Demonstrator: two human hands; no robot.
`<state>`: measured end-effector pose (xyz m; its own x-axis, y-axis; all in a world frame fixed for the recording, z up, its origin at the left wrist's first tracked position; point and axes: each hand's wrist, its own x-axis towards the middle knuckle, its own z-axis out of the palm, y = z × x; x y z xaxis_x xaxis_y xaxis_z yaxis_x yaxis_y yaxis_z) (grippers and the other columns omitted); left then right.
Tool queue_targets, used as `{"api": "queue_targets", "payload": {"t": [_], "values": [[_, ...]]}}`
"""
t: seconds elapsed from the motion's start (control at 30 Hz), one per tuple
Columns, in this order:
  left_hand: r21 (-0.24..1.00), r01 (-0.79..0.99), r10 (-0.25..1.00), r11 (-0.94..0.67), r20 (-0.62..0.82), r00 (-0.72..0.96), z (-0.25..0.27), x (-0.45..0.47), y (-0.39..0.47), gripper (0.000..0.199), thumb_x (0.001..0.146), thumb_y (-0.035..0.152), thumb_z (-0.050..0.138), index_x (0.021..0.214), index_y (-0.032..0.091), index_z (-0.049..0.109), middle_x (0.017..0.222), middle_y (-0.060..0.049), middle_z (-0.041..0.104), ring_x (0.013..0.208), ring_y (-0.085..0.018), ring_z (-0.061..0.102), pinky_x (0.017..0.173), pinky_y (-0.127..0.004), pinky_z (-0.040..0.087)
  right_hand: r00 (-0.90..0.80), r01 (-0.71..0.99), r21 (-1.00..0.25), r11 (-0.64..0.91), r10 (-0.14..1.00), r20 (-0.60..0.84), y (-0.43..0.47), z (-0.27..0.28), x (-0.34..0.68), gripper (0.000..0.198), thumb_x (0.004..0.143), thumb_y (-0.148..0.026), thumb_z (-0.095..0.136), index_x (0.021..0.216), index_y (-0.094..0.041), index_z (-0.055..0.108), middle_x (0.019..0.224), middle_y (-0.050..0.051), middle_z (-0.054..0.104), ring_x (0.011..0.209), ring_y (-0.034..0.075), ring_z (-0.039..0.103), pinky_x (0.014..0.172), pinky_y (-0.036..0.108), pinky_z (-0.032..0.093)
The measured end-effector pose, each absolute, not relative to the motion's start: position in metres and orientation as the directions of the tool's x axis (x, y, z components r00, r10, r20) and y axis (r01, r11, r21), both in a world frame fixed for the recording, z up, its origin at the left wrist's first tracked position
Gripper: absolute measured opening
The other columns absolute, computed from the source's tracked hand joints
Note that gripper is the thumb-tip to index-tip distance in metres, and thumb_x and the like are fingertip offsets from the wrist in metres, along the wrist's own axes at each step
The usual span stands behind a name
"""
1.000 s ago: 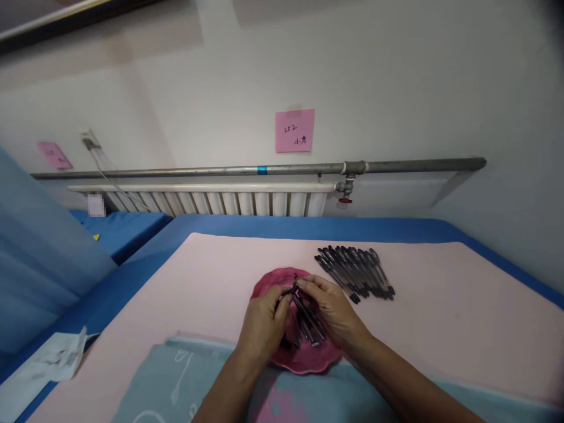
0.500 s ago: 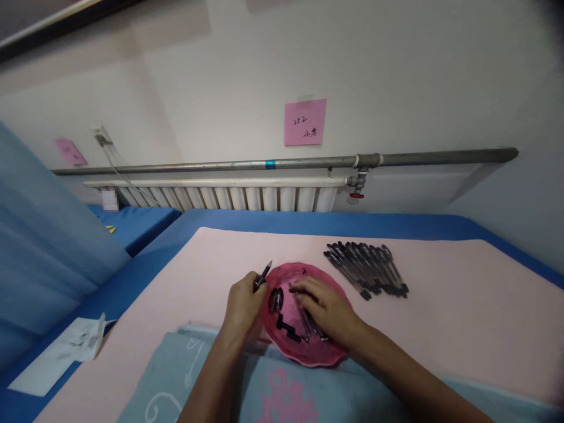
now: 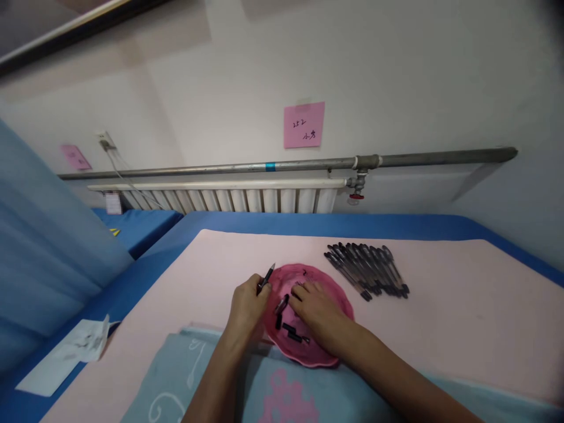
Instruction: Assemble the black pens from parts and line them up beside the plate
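Note:
My left hand (image 3: 247, 302) is closed around a pen (image 3: 267, 276), whose dark body slants up and to the right with its pointed end free. It rests at the left rim of a round pink plate (image 3: 304, 357) with a wavy edge. Over the plate's middle, my right hand (image 3: 318, 308) reaches down with bent fingers; what lies under the fingertips is hidden. Between the hands, dark pen caps (image 3: 281, 305) lie in the plate. Small black pen parts (image 3: 293, 332) sit lower down, beside my right hand.
Several assembled pens (image 3: 365, 269) lie in a slanted row right of the plate. A pink sheet (image 3: 458, 305) covers the blue bed (image 3: 308, 222). Blue patterned cloth (image 3: 207, 364) lies in front, white paper (image 3: 61, 355) at left. A radiator (image 3: 264, 200) and pipe stand behind.
My right hand has moved slightly left within the plate and now covers the clear pen barrels. The dark caps beside it have shifted and turned. My left hand keeps the pen.

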<state>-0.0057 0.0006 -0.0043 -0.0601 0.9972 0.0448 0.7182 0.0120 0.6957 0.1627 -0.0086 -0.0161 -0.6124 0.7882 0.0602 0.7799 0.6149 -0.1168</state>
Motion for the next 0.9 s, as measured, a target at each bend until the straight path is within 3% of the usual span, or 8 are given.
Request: {"api": "queue_targets", "payload": {"t": [0.13,0.27,0.33,0.53,0.9], "values": [[0.736,0.677,0.998,-0.006,0.046,-0.04,0.0,-0.006,-0.002,0.02,0.078,0.031,0.045,0.063,0.019,0.049,0.057,0.004,0.047,0.057,-0.012,0.043,0.054,-0.023,0.027,-0.599,0.775,-0.16,0.612,0.791,0.127,-0.007,-0.014,0.166,0.021,0.076,-0.007,0.051,0.09,-0.017,0.064,0.096,0.01,0.064,0.09,0.026,0.053,0.079,0.042,0.039],[0.823,0.564,0.997,-0.065,0.031,0.069,0.004,-0.005,-0.006,0.025,0.081,0.037,0.043,0.071,0.019,0.055,0.062,0.003,0.052,0.06,-0.012,0.045,0.055,-0.023,0.03,-0.46,0.675,-0.442,0.591,0.805,0.375,0.0,-0.008,0.176,0.026,0.086,-0.012,0.04,0.104,-0.02,0.058,0.102,0.007,0.064,0.093,0.02,0.056,0.082,0.037,0.043],[0.863,0.496,0.988,-0.095,0.02,0.153,0.005,-0.005,-0.008,0.025,0.081,0.038,0.042,0.077,0.018,0.058,0.067,0.002,0.055,0.063,-0.013,0.047,0.058,-0.022,0.033,-0.377,0.638,-0.521,0.568,0.82,0.431,0.003,-0.005,0.183,0.029,0.088,-0.015,0.039,0.111,-0.021,0.055,0.102,0.007,0.062,0.094,0.018,0.057,0.083,0.034,0.046],[0.852,0.503,0.966,-0.144,0.01,0.259,0.012,-0.003,-0.013,0.024,0.081,0.034,0.044,0.078,0.017,0.061,0.067,0.002,0.057,0.064,-0.013,0.048,0.06,-0.022,0.034,-0.389,0.702,-0.412,0.581,0.797,0.462,0.007,0.0,0.196,0.031,0.086,-0.013,0.044,0.111,-0.022,0.058,0.098,0.008,0.058,0.09,0.019,0.057,0.08,0.033,0.049],[0.811,0.554,0.947,-0.191,0.005,0.32,0.012,-0.004,-0.013,0.022,0.079,0.031,0.046,0.079,0.017,0.062,0.061,0.003,0.052,0.058,-0.012,0.044,0.056,-0.022,0.033,-0.511,0.586,-0.326,0.742,0.651,0.562,0.003,0.001,0.192,0.035,0.082,-0.007,0.043,0.11,-0.019,0.059,0.106,0.012,0.058,0.098,0.022,0.055,0.083,0.037,0.05]]}}
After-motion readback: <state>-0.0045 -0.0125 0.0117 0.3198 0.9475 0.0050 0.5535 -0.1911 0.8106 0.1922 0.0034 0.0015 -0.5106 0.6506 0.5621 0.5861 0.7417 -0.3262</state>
